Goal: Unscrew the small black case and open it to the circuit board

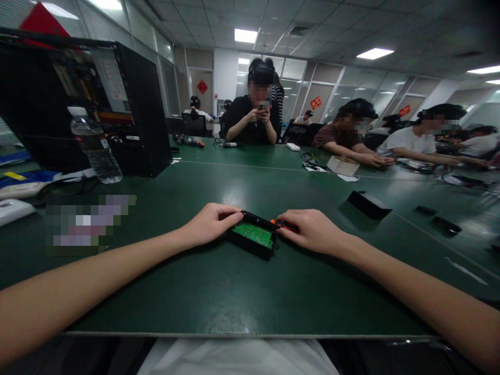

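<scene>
In front of me on the green table lies a black open plastic case (pixel 250 245) with a green circuit board (pixel 253 235) inside it. My left hand (pixel 213 221) grips the case at its far left corner, thumb over the wall and fingers behind. At the case's right end, my right hand (pixel 307 226) is closed around a small orange-and-black tool (pixel 287 225). Its orange tip points at the case's far right corner; whether it touches is unclear. The fingers cover much of the tool, so its exact kind does not show.
A black computer tower (pixel 144 104) with an open side stands at the left, a water bottle (pixel 96 148) before it. To the right lie a black cover-like part (pixel 369 204) and smaller black pieces (pixel 445 225). A person (pixel 255 114) sits opposite; others sit along the right.
</scene>
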A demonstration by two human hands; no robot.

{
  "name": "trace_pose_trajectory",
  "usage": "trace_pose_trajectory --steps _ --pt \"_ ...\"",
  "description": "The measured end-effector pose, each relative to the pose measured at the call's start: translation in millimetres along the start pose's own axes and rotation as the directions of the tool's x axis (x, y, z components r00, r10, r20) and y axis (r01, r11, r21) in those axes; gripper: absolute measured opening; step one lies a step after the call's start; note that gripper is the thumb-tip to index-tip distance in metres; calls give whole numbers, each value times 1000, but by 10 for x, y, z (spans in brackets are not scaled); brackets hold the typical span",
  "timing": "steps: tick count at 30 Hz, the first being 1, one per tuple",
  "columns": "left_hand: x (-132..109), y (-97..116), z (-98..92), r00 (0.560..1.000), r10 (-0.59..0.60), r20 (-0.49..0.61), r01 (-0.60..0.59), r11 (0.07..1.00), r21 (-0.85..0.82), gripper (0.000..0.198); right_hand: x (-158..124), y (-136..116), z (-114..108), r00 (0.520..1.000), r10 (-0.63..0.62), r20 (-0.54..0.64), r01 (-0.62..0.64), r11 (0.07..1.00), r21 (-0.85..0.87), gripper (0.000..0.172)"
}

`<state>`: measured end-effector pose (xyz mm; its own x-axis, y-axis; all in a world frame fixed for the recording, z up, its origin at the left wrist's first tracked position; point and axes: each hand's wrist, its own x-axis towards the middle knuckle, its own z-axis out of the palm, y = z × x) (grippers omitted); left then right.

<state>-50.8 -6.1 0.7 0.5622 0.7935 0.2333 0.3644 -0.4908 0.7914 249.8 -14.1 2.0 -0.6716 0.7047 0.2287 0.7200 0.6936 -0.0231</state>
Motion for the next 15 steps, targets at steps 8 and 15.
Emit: trace_pose_trajectory --steps 8,15 --pt "31 -41 -4 998 -67 -14 67 996 -51 38 2 9 -20 1000 -7 -10 7 1000 -22 30" --pt "52 -99 7 989 -135 -53 121 970 -211 30 -59 -187 -235 891 -186 -415 140 980 -138 20"
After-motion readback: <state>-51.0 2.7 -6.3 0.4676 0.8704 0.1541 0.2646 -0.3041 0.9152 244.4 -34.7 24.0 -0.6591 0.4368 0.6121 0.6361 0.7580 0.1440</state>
